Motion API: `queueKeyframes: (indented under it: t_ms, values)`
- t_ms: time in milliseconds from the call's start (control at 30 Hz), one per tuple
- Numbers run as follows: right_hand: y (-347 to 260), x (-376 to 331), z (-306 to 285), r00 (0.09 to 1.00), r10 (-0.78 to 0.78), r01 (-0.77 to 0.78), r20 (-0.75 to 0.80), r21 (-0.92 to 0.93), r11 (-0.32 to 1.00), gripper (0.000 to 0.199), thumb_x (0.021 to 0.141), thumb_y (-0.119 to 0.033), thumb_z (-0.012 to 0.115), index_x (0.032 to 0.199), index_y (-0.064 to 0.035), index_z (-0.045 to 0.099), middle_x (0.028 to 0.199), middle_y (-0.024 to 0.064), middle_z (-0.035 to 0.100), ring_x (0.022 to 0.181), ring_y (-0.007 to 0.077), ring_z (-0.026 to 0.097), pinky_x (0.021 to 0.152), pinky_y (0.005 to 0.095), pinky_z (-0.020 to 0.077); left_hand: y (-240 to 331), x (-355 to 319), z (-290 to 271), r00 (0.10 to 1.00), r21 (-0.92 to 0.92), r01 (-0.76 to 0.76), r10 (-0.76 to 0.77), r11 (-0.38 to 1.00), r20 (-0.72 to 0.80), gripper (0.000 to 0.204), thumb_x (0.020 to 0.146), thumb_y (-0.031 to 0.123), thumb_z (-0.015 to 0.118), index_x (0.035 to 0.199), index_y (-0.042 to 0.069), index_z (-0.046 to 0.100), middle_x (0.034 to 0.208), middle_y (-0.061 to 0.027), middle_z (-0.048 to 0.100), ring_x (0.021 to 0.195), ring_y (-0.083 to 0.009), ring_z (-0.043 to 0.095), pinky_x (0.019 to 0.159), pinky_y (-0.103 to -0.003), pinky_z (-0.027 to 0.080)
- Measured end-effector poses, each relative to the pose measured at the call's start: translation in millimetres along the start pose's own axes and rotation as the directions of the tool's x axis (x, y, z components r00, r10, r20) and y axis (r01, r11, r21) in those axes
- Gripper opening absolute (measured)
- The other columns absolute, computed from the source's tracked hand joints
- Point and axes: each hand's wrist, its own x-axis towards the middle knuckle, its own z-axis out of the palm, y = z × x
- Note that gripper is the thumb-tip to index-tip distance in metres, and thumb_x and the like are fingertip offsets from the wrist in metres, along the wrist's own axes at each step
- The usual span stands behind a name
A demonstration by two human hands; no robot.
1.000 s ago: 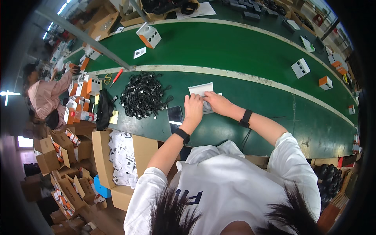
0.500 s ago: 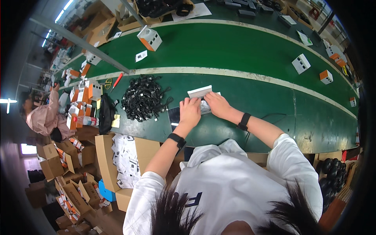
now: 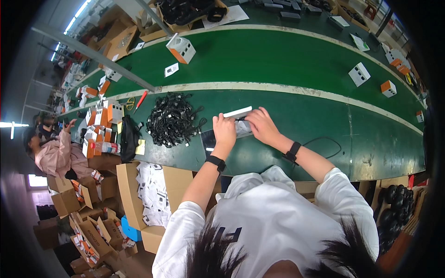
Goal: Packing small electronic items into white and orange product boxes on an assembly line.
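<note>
A small white box (image 3: 244,129) with its lid (image 3: 238,112) raised is between my hands at the near side of the green bench. My left hand (image 3: 225,132) is closed on the box's left side, fingertips up by the lid. At the right of the opening, my right hand (image 3: 263,127) has its fingers pinched together at a small dark piece, too small to make out. Beside my left hand lies a flat dark glossy panel (image 3: 208,140). A heap of black cables (image 3: 171,120) sits farther left.
On the green belt (image 3: 278,55) beyond stand white-and-orange boxes (image 3: 181,48). Left lie red-handled tool (image 3: 140,100), yellow scissors (image 3: 130,103) and a black pouch (image 3: 129,143). A carton of printed leaflets (image 3: 153,194) stands below. A thin black cable (image 3: 340,148) loops at right. Someone in pink (image 3: 60,155) works far left.
The box lid now shows more edge-on. My right hand has shifted slightly at the opening, and my left hand keeps its hold. The view has turned a little.
</note>
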Motion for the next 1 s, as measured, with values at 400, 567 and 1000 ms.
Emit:
queueKeyframes:
  t_ms: [400,567,1000]
  values:
    - [-11,-29,20,0.95,0.311,-0.28,-0.039,0.341,0.897,0.028,0.08,-0.009,0.061,0.107,-0.0048,0.057,0.121,0.0146,0.044,0.11,0.0324,0.044,0.092,0.037,0.0385,6,-12,0,0.974,0.185,-0.119,0.079,0.976,0.21,0.021,0.071,0.017,0.059,0.09,0.009,0.062,0.099,-0.0066,0.052,0.099,-0.0217,0.044,0.085,-0.04,0.033]
    - [-5,-24,31,0.93,0.358,-0.32,-0.08,0.301,0.898,0.019,0.077,-0.011,0.064,0.094,-0.0049,0.06,0.119,0.0133,0.044,0.109,0.0314,0.045,0.089,0.0372,0.0407,11,-15,-1,0.947,0.288,-0.199,0.108,0.937,0.302,0.031,0.071,0.016,0.059,0.101,0.008,0.059,0.102,-0.0056,0.051,0.101,-0.0218,0.043,0.09,-0.042,0.031]
    - [3,-29,40,0.923,0.38,-0.326,-0.051,0.418,0.848,0.027,0.079,-0.009,0.062,0.104,-0.0056,0.055,0.122,0.0121,0.042,0.111,0.0295,0.044,0.091,0.0357,0.0396,22,-20,2,0.989,-0.058,-0.008,0.016,0.998,0.149,0.041,0.076,0.013,0.055,0.117,0.009,0.055,0.103,-0.0061,0.05,0.099,-0.025,0.043,0.085,-0.041,0.033]
